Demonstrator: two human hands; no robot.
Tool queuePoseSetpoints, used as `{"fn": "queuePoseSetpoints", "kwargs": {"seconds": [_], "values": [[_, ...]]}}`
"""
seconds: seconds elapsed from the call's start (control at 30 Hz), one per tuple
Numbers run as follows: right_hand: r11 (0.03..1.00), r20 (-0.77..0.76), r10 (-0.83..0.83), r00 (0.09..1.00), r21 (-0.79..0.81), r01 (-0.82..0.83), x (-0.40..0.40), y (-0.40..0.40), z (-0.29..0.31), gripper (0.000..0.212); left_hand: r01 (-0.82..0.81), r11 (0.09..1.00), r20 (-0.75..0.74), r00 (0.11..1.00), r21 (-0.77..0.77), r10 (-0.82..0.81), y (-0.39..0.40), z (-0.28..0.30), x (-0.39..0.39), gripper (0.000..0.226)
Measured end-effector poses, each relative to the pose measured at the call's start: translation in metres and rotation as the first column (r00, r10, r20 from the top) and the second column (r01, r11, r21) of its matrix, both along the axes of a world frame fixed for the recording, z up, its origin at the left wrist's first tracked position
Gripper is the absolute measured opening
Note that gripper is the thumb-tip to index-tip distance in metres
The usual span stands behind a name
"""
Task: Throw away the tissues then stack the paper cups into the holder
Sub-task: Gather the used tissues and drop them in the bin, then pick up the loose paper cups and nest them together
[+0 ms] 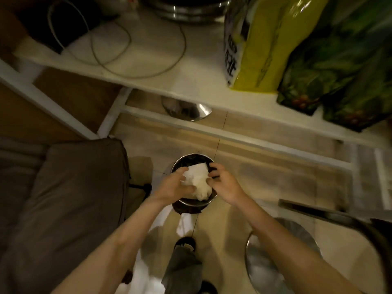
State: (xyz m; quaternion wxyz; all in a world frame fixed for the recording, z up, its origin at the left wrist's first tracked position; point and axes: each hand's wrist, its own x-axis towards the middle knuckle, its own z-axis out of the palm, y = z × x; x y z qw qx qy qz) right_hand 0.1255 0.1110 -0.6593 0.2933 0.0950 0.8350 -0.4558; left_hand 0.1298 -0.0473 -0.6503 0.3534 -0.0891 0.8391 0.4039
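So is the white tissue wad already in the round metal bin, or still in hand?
Still in hand: the white tissue wad is pinched between left hand and right hand, over the round metal bin.

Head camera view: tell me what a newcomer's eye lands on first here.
First, the white tissues at centre, bunched between the left hand and right hand, right over the round metal bin on the floor. Next, the yellow package and dark green bags standing on the white shelf at upper right.
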Motion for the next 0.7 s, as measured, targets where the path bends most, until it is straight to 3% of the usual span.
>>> {"fn": "queuePoseSetpoints", "kwargs": {"seconds": [0.27,0.5,0.7], "values": [[0.994,-0.288,0.066,0.955,-0.066,-0.088,0.006,0.006,0.222,0.056,0.078,0.993,-0.358,0.933,0.086,-0.042,0.011,0.226,0.004,0.051],[0.980,-0.603,0.197,0.773,0.118,-0.157,0.009,0.011,0.393,0.048,0.090,0.995,-0.616,0.787,0.052,-0.039,0.017,0.382,0.006,0.052],[0.976,-0.719,0.211,0.662,0.120,-0.181,0.002,0.010,0.495,0.042,0.084,0.996,-0.764,0.645,0.030,-0.032,0.009,0.487,-0.001,0.051]]}}
